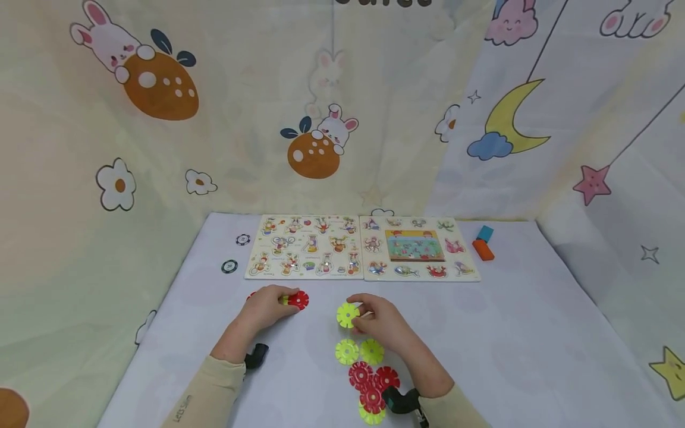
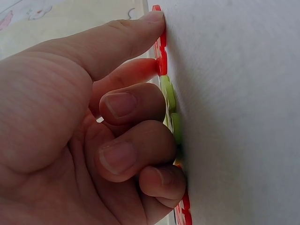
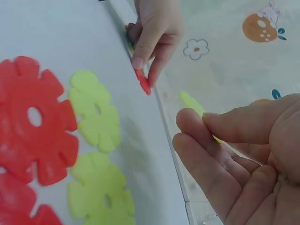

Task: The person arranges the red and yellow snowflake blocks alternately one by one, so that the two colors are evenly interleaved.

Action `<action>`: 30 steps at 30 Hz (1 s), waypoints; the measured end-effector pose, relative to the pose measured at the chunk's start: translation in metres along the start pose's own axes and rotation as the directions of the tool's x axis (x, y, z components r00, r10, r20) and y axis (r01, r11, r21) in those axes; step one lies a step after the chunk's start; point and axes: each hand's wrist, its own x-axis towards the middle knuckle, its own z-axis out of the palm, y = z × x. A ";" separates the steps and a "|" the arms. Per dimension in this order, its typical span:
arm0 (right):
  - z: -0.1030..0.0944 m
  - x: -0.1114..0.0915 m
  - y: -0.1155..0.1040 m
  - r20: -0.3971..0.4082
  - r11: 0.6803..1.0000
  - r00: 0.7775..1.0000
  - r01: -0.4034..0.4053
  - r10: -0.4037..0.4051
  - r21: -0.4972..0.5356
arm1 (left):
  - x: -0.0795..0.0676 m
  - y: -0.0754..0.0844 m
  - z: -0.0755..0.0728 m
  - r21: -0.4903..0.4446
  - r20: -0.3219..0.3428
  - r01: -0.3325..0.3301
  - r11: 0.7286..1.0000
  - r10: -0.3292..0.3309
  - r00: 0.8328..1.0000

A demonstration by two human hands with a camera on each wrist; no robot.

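Note:
My left hand [image 1: 263, 309] is at the left of the table, pinching a red interlocking disc [image 1: 301, 300] with notched edges between thumb and finger. Yellow-green discs [image 2: 168, 93] adjoin it in the left wrist view, beside my curled fingers, and more red [image 2: 183, 206] shows at the far end. My right hand [image 1: 382, 322] holds a yellow-green disc [image 1: 346, 315] by its edge, raised over the table; in the right wrist view that disc [image 3: 192, 103] is mostly behind the fingertips. Below it lie two yellow-green discs [image 1: 347, 352] and several red discs [image 1: 361, 375].
Two picture puzzle boards [image 1: 305, 273] stand side by side at the back of the white table [image 1: 508, 345]. Two round chips [image 1: 229, 266] lie left of them. A blue block [image 1: 485, 233] and an orange block [image 1: 483, 250] lie to the right. A printed cloth [image 1: 241, 119] hangs behind.

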 end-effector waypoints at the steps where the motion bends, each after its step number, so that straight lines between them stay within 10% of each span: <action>1: 0.000 0.003 -0.001 -0.002 1.000 1.000 -0.002 0.002 0.002 | 0.000 0.000 0.000 0.001 0.001 0.001 1.000 -0.001 1.000; 16: 0.041 0.065 -0.012 -0.015 0.935 0.999 0.025 -0.033 -0.353 | -0.001 0.002 0.004 -0.008 0.006 -0.021 1.000 0.021 1.000; 30: 0.044 0.082 0.000 -0.073 0.913 0.996 0.009 -0.042 -0.408 | -0.002 0.008 0.004 0.124 0.009 -0.049 0.991 0.048 0.999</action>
